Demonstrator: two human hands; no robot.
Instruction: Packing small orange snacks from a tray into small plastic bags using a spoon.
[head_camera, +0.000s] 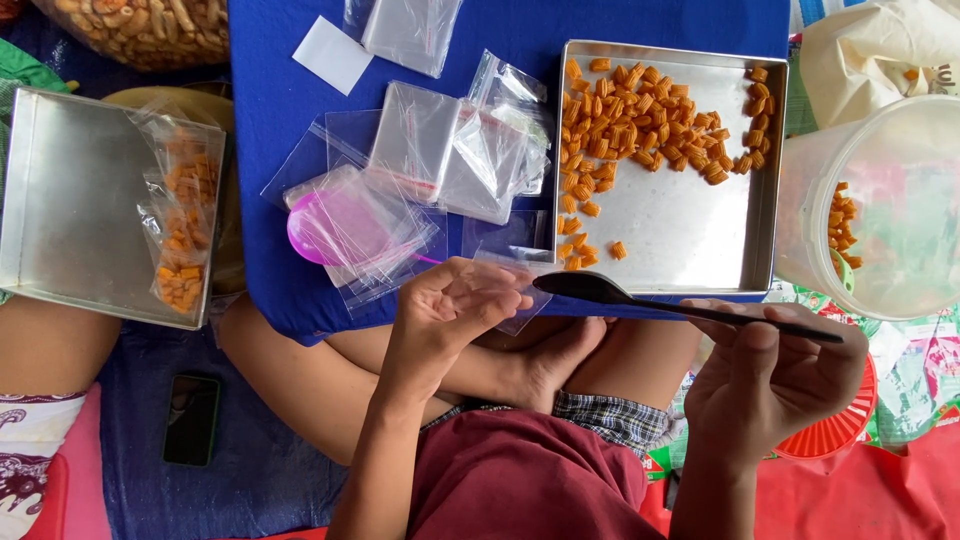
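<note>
My left hand (455, 305) pinches a small clear plastic bag (520, 262) at the near edge of the blue table (270, 110). My right hand (775, 375) grips the handle of a long dark spoon (600, 290), held level with its empty bowl pointing left, close to the bag. Just beyond the spoon stands a square metal tray (690, 225) with orange ridged snack pieces (640, 115) heaped mostly along its far side.
Loose clear bags (450, 150) and a pink spoon (315, 232) lie on the blue table. A second metal tray (70, 200) at the left holds filled snack bags (185, 215). A translucent plastic tub (885, 205) stands at right, a phone (192, 418) on the floor.
</note>
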